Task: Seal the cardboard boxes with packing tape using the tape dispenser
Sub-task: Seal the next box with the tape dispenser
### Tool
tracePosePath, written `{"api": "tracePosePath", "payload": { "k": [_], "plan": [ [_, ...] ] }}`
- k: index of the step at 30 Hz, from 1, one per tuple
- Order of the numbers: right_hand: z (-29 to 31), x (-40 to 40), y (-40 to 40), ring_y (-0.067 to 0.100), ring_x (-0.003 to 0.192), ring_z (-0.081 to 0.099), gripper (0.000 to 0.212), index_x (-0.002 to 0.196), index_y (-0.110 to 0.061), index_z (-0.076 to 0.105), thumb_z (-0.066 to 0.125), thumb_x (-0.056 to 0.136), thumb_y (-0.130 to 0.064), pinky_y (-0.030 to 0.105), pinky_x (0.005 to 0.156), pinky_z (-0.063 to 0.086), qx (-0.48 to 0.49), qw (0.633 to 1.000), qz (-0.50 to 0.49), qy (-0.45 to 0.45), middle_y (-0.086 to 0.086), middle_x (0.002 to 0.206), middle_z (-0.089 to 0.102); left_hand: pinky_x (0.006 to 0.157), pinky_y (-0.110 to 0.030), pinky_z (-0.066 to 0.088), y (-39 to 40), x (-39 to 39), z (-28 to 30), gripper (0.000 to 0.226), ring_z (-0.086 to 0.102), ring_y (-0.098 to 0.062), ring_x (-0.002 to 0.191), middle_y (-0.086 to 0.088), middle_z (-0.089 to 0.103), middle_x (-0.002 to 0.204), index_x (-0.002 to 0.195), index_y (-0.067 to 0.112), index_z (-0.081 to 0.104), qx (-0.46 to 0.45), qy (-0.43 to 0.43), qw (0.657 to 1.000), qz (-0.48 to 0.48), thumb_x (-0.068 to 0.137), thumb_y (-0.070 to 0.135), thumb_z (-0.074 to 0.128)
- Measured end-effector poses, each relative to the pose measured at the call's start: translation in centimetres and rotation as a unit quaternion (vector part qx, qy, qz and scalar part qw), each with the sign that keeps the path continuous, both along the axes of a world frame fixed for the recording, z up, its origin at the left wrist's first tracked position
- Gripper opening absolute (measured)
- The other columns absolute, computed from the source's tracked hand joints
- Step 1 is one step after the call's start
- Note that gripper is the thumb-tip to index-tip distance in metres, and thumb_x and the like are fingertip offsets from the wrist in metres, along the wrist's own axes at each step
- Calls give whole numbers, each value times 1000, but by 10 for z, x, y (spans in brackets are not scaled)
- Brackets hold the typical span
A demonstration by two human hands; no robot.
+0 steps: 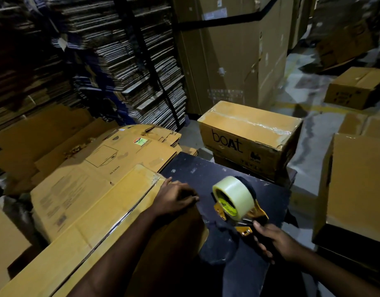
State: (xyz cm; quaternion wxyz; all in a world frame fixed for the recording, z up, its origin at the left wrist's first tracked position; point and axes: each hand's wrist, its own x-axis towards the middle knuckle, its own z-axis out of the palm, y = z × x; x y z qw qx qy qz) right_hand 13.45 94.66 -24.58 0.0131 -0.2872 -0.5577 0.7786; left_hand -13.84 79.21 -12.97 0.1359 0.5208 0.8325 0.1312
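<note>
Gripping dispenser [236, 202] handle w/ right hand [277, 241] over bench [191, 168]; left hand [176, 196] rests on box [111, 211] edge, fingers bent, holding nothing. Step: lining up. Next: set tape on seam beside left hand, pull.

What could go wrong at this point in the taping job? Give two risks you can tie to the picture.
1. The left hand rests on the box at the end of its seam; if the dispenser runs that way, its cutter could catch the fingers.
2. The right hand grips only the handle's end, so the heavy tape roll may tip the dispenser and lay tape crooked.
</note>
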Motion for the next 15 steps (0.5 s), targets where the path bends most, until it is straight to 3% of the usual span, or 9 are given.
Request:
{"api": "tracePosePath", "payload": {
  "k": [4,6,9,11,13,15],
  "plan": [
    [-8,8,15,17,40,35,52,73,-5,50,63,87,-54,22,42,28,23,999,-27,-40,8,54,42,119,-38,4,4,4,5,18,49,-5,115,21,62,110,101,39,63,-24,29,999,-11,94,54,56],
    [-8,3,20,18,38,36,44,69,-6,48,53,84,-47,21,39,29,67,995,-41,-58,7,50,42,119,-37,5,6,7,7,20,49,-5,113,19,62,110,102,36,63,-31,41,999,-10,94,53,56],
    [-15,-13,29,17,37,37,44,65,-9,48,58,88,-45,20,39,28,132,986,-43,-94,8,50,42,120,-40,6,8,9,6,24,50,-4,110,17,65,112,105,33,66,-26,52,998,3,96,52,54],
    [-25,-23,38,8,36,42,39,65,-13,49,61,96,-33,20,39,31,193,974,-36,-112,-4,44,46,120,-39,6,8,10,5,26,51,-5,110,15,66,111,106,31,67,-26,56,998,7,96,51,53],
    [-36,-31,49,0,51,58,32,67,-18,57,65,95,-33,18,54,45,283,950,-27,-128,-9,49,58,118,-37,6,8,11,5,27,52,-8,111,12,66,112,107,29,66,-26,65,998,8,97,50,52],
    [-47,-40,58,16,86,70,25,87,-19,68,66,92,-43,33,78,52,350,925,-1,-147,0,81,72,119,-38,8,9,13,4,28,53,-11,112,9,65,115,109,26,63,-38,90,995,10,99,48,49]
  ]
}}
